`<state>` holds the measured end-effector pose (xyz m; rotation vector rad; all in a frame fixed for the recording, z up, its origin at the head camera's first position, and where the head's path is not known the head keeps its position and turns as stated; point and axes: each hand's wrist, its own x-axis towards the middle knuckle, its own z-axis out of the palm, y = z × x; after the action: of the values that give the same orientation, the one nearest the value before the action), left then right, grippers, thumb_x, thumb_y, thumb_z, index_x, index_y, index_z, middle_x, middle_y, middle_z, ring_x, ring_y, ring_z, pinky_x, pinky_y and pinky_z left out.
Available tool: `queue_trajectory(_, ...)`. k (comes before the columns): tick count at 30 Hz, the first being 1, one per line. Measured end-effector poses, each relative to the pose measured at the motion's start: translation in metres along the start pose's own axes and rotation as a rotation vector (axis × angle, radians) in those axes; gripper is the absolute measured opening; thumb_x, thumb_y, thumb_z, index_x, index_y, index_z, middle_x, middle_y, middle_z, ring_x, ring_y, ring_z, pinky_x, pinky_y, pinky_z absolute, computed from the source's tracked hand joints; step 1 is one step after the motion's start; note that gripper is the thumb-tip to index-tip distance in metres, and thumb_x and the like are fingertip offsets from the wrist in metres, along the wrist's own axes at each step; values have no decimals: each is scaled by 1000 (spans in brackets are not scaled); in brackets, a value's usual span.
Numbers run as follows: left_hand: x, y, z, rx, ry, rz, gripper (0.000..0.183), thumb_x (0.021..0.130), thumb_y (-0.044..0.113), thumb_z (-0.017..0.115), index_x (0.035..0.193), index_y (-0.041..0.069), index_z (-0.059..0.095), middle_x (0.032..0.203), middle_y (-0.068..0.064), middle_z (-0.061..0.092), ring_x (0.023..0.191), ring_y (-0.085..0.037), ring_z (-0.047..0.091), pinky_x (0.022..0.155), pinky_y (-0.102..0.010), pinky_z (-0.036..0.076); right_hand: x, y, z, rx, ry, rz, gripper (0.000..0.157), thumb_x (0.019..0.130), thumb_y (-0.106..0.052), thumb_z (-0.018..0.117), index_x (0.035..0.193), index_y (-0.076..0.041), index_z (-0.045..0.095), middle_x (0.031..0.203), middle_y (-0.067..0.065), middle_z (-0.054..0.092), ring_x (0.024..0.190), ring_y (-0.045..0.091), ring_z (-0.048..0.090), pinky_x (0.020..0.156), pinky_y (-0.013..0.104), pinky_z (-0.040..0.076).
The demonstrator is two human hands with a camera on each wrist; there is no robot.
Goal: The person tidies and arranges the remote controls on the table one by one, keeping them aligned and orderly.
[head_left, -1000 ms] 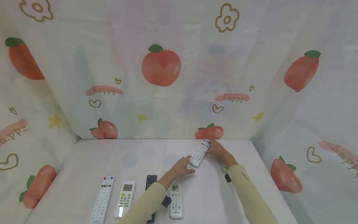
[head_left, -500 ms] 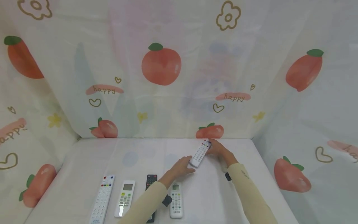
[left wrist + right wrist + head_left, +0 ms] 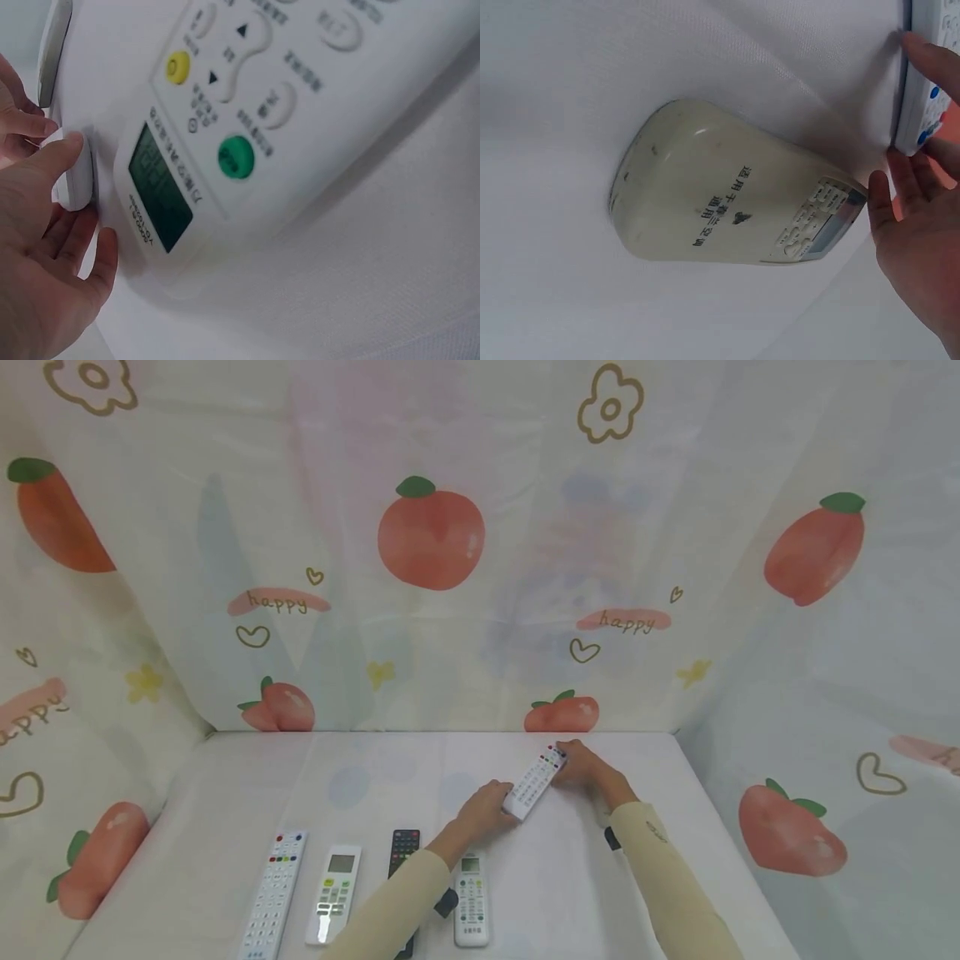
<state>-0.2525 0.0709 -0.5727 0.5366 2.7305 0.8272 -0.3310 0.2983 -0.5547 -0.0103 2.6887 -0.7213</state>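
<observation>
A white remote control [image 3: 535, 783] with small coloured buttons at its far end lies slantwise between both hands, near the back of the table. My left hand [image 3: 483, 812] pinches its near end. In the left wrist view the thumb of the left hand [image 3: 45, 255] is on one side of that remote [image 3: 78, 180], with fingers on the other. At the far end, my right hand [image 3: 588, 768] holds it between thumb and fingers. The right wrist view shows the thumb of the right hand [image 3: 922, 247] at the edge of the remote [image 3: 922, 82].
A beige remote [image 3: 705, 187] lies beside the right hand, mostly hidden by the forearm in the head view. Nearer me lie a long white remote [image 3: 273, 893], a white one with a screen [image 3: 333, 893], a black one [image 3: 405, 843] partly under the left sleeve, and another white one [image 3: 471, 906].
My left thumb, spread away from the remote earlier, has come in against its near end. The remote and right hand have shifted slightly toward me.
</observation>
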Motion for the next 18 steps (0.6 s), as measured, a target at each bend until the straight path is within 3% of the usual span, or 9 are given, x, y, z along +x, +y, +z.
queue_trajectory(12,-4,-10,-12,27,-46,41,65,78,35,73,133,10,49,119,0,54,107,-14,51,93,-31,40,-13,-7,-6,-45,17,-61,91,66,-25,82,142,-11,35,126,16,39,107,30,41,97,52,32)
queue_trajectory(18,-5,-11,-23,19,-77,108,67,76,34,74,132,7,48,116,-3,55,102,-12,52,89,-27,42,-19,-9,-12,-48,26,-111,94,62,-29,85,141,-10,37,121,15,42,105,28,43,95,51,34)
